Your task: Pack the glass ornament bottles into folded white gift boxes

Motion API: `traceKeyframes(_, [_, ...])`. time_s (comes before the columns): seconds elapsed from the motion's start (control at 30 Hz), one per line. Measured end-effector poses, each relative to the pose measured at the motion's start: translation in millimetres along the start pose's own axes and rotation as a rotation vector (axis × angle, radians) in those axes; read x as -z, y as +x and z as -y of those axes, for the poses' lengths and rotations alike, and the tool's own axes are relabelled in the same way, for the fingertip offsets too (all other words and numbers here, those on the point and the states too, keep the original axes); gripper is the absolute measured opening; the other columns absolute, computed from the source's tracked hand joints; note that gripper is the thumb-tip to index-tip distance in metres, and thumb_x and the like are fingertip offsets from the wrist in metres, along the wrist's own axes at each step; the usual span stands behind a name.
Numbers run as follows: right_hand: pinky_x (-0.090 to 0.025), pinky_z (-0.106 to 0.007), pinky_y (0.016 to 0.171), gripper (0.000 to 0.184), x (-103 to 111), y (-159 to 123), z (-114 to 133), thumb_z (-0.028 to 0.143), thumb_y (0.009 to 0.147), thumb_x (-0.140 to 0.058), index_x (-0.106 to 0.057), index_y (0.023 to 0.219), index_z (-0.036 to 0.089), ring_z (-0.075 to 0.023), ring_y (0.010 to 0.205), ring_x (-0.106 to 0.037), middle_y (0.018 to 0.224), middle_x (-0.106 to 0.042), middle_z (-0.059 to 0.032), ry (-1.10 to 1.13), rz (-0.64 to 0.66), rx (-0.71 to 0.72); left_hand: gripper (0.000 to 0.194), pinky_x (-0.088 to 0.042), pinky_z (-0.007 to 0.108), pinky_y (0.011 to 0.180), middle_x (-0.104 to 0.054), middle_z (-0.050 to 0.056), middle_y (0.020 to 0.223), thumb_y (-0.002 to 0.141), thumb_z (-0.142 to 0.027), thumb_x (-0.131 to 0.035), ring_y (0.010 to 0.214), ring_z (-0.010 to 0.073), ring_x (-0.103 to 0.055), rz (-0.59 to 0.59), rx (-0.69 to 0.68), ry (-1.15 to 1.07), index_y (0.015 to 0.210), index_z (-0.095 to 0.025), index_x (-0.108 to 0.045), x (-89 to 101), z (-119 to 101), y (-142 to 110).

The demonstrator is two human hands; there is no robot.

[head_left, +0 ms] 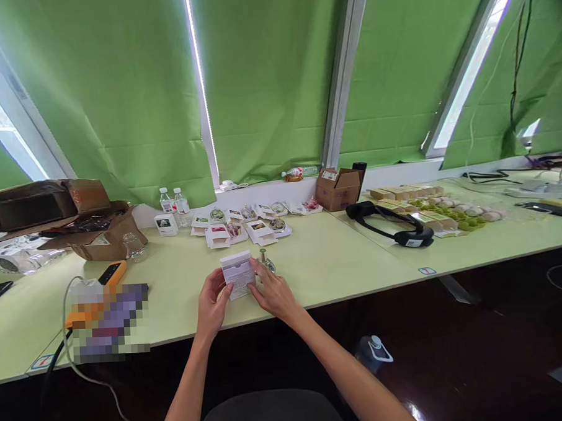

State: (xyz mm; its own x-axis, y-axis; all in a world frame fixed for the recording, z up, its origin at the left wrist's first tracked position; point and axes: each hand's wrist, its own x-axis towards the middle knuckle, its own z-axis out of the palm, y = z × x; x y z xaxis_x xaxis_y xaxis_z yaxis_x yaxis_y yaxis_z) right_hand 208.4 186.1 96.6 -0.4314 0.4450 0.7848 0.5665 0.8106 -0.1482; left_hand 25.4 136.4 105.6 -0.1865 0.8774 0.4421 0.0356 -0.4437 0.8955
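Near the front edge of the table, a small white carton (pixel 238 275) is held upright with its printed text side toward me. My left hand (pixel 212 302) grips its left side, thumb on the front and fingers curled behind. On the right side, my right hand (pixel 275 292) pinches the carton's edge with fingers at the top corner and thumb lower down. Just behind my right fingers stands a small glass bottle (pixel 269 265) with a shiny greenish cap, partly hidden. Farther back lie several opened white cartons (pixel 218 235), with small glass bottles (pixel 277 224) beside them.
At left are a torn cardboard box (pixel 98 243), an orange device (pixel 113 273) and a cable. Two water bottles (pixel 181 205) and a closed white carton (pixel 166 225) stand at the back. To the right are a brown box (pixel 338 189), a black headset (pixel 393 224) and egg-like items (pixel 471 210).
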Motion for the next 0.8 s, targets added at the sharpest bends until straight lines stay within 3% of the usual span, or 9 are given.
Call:
traceKeyframes(0.23, [-0.06, -0.033, 0.076, 0.068, 1.0, -0.1, 0.7, 0.027, 0.094, -0.046, -0.01, 0.151, 0.019, -0.0253, 0.133, -0.041, 0.149, -0.035, -0.0128, -0.007, -0.025, -0.008, 0.045, -0.047, 0.043, 0.098, -0.062, 0.01, 0.123, 0.082, -0.034, -0.065, 0.115, 0.0251, -0.059, 0.031, -0.008, -0.005, 0.123, -0.022, -0.052, 1.2, 3.3, -0.3])
traceKeyframes(0.53, [-0.059, -0.028, 0.065, 0.043, 1.8, -1.8, 2.1, 0.027, 0.092, -0.049, -0.041, 0.134, 0.019, -0.0242, 0.123, -0.052, 0.144, -0.042, -0.015, 0.022, -0.076, 0.019, 0.054, -0.05, 0.041, 0.095, -0.059, 0.01, 0.124, 0.086, -0.032, -0.061, 0.11, 0.0222, -0.061, 0.011, -0.037, 0.018, 0.135, -0.028, -0.039, 2.4, 3.9, -0.7])
traceKeyframes(0.8, [-0.058, -0.03, 0.067, 0.041, 6.5, 0.0, 6.4, 0.028, 0.091, -0.05, -0.044, 0.131, 0.018, -0.0256, 0.122, -0.053, 0.141, -0.045, -0.0167, 0.04, -0.076, 0.013, 0.053, -0.051, 0.041, 0.096, -0.047, 0.009, 0.137, 0.091, -0.031, -0.054, 0.119, 0.0228, -0.054, -0.06, -0.234, 0.283, 0.141, -0.033, -0.035, -4.1, 10.6, -10.1])
